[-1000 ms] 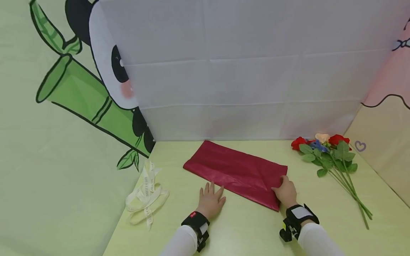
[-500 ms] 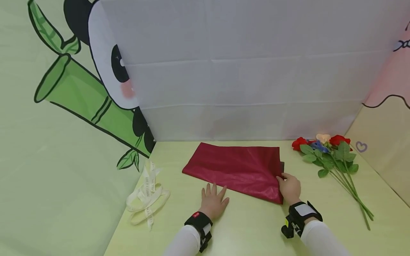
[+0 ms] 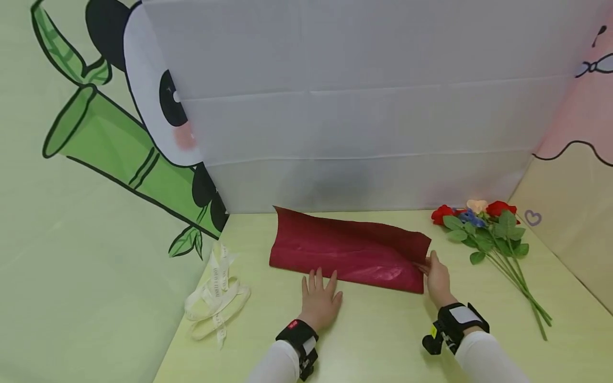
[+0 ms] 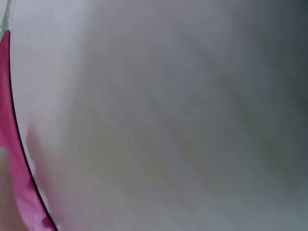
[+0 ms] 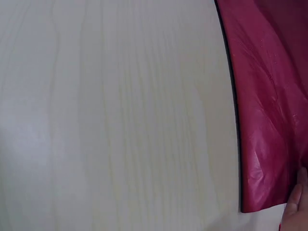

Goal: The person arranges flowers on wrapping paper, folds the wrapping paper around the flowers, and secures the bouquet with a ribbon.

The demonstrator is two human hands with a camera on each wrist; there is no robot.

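A folded sheet of dark red wrapping paper [image 3: 342,255] lies across the table in the head view, its upper layer lifted along the far side. My right hand [image 3: 438,279] pinches that paper at its right end. Part of the same grip shows in the right wrist view, with fingers [image 5: 294,202] at a crease by the paper's corner. My left hand [image 3: 320,304] lies spread, fingertips on the paper's near edge. The left wrist view is mostly blurred; a strip of the paper [image 4: 24,178] runs down its left side.
Artificial flowers [image 3: 503,234], red, blue and peach with green stems, lie at the right. A loose, printed cream ribbon [image 3: 220,298] is heaped on the table [image 3: 373,335] at the left. A white cloth wall [image 3: 364,122] stands behind.
The paper's right end has swung away from me, so its near edge lies more level. Its far layer now stands raised. My right hand has turned more upright; the left has barely moved.
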